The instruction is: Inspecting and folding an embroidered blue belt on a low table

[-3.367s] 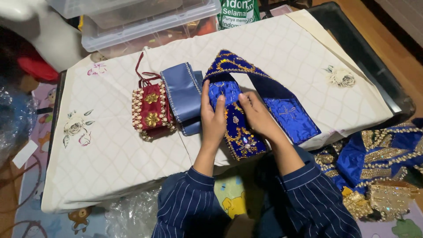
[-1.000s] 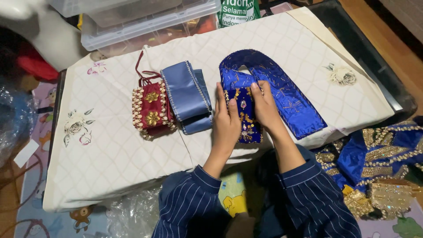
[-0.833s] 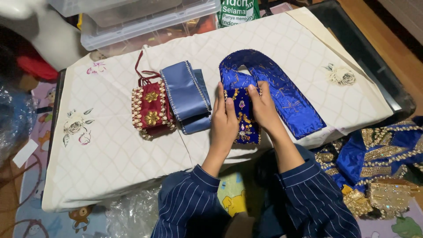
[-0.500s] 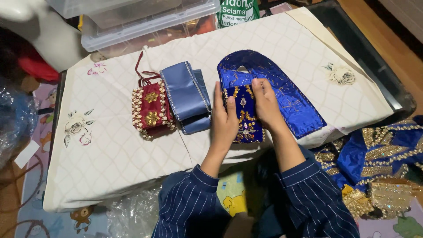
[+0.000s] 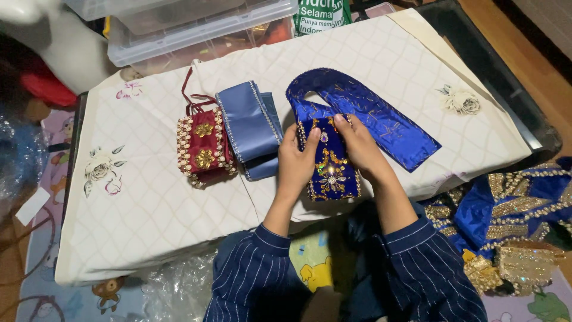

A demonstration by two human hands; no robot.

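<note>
Head view: both hands, left [image 5: 296, 162] and right [image 5: 360, 149], now press flat on the folded blue sash [image 5: 331, 160], its loop tucked tighter than a second ago, beside the red pouch [image 5: 203, 146]

Plastic boxes [image 5: 196, 24] cut off at top edge (lids partly).

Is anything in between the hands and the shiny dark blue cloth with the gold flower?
No. The left hand and right hand already rest on the folded blue embroidered piece, one on each side.
</note>
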